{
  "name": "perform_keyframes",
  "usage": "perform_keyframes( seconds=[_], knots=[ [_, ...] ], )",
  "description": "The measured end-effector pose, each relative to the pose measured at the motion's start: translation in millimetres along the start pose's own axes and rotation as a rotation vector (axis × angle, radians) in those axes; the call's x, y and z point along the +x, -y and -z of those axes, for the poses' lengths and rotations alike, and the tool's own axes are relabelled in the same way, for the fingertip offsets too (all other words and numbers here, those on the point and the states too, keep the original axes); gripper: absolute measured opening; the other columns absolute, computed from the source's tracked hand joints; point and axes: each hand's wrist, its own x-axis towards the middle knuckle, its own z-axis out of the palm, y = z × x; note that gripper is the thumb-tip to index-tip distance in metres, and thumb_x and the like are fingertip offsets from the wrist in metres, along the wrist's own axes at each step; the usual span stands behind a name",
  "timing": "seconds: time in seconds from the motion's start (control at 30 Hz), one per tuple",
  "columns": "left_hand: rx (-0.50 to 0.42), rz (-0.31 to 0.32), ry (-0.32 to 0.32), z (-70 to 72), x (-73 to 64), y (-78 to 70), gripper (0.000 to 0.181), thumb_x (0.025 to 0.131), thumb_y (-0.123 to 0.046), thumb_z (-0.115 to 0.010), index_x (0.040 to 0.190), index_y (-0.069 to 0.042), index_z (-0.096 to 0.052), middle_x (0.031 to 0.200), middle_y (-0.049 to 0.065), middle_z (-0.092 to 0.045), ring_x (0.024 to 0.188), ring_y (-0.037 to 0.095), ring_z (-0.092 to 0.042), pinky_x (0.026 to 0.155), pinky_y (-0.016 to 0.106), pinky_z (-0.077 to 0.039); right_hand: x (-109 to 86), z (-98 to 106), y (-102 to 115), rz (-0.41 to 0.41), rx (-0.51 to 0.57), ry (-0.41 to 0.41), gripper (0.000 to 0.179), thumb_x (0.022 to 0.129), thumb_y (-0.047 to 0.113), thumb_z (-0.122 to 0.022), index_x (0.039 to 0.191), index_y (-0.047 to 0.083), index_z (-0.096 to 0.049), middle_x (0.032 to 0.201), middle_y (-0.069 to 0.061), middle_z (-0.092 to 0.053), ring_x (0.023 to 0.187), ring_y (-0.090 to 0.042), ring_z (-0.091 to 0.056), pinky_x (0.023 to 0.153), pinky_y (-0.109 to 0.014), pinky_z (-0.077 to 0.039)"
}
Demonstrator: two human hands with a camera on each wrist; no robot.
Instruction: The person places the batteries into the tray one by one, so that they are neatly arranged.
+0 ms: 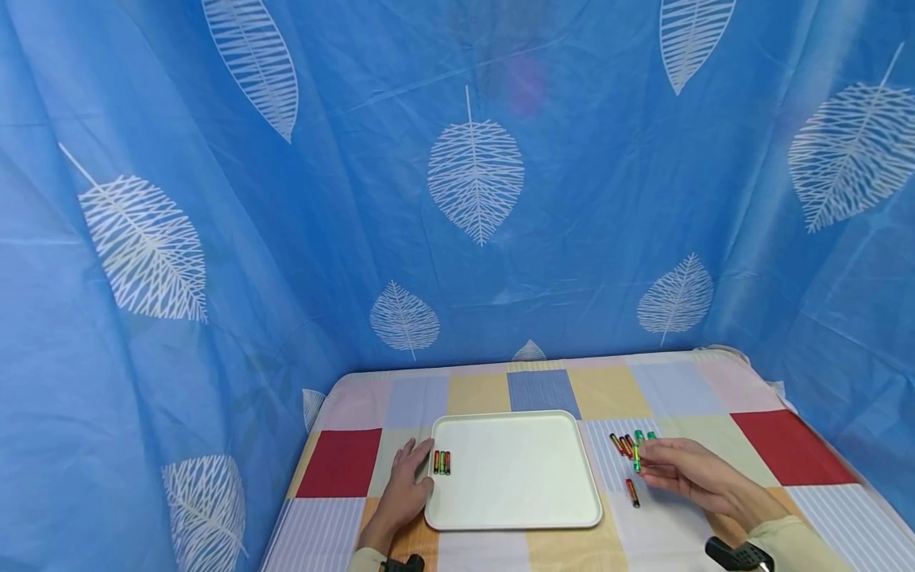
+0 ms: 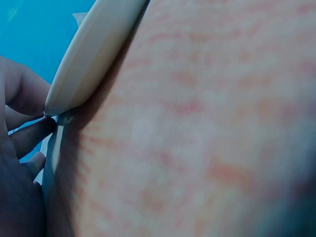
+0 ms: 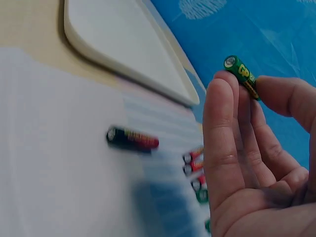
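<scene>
Between thumb and fingertips, my right hand (image 1: 689, 477) pinches a green battery (image 3: 242, 76), raised over the cloth right of the white tray (image 1: 515, 508). A lone red-and-black battery (image 1: 632, 492) lies just left of that hand. Beyond the fingers are several more red-and-black batteries (image 1: 616, 443) and green batteries (image 1: 639, 436), partly hidden by the hand in the right wrist view. My left hand (image 1: 406, 492) rests along the tray's left edge, its fingers touching the rim (image 2: 74, 74). Three batteries (image 1: 442, 463), one green between two red-and-black, stand side by side inside the tray near that edge.
A patchwork cloth (image 1: 479, 393) covers the table under everything. Blue curtains with white leaf prints (image 1: 475, 302) hang behind the table and at both sides. Dark wrist straps (image 1: 739, 554) sit at both sleeves.
</scene>
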Motion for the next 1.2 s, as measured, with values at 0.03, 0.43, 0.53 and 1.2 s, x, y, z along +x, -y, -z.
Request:
perform_keyframes(
  seconds=[0.03,0.43,0.53,1.2],
  knots=[
    [-0.005,0.000,0.001,0.2,-0.1,0.0,0.072,0.087,0.005,-0.058,0.159,-0.002,-0.055,0.169,0.025,-0.046,0.166,0.056,-0.016,0.131,0.079,-0.008,3.0,-3,1,0.002,-0.006,-0.003,0.022,0.113,0.019,-0.059,0.124,0.003,-0.070,0.108,-0.006,-0.079,0.099,-0.014,-0.081,0.096,-0.031,-0.066],
    [0.000,0.000,-0.001,0.2,0.1,-1.3,0.071,0.088,0.004,-0.057,0.159,-0.002,-0.055,0.170,0.026,-0.044,0.165,0.057,-0.016,0.130,0.080,-0.011,51.3,-55,10,0.046,-0.096,0.029,0.028,0.109,0.016,-0.065,0.128,-0.003,-0.070,0.103,-0.005,-0.081,0.095,-0.012,-0.081,0.090,-0.028,-0.067],
    [0.003,0.007,-0.001,0.4,-0.5,-2.0,0.071,0.088,0.003,-0.057,0.159,-0.003,-0.056,0.171,0.028,-0.042,0.165,0.058,-0.016,0.129,0.081,-0.012,63.4,-67,10,0.061,-0.115,0.030,0.032,0.108,0.016,-0.067,0.132,-0.006,-0.068,0.103,-0.006,-0.082,0.094,-0.012,-0.081,0.090,-0.029,-0.067],
    [-0.022,0.011,-0.002,0.3,-2.3,-0.8,0.071,0.088,0.003,-0.058,0.159,-0.002,-0.056,0.172,0.030,-0.039,0.163,0.063,-0.012,0.126,0.085,-0.011,140.4,-162,-1,0.101,-0.178,0.077,0.021,0.103,0.007,-0.069,0.117,-0.008,-0.073,0.090,-0.008,-0.080,0.080,-0.012,-0.079,0.075,-0.026,-0.068]
  ],
)
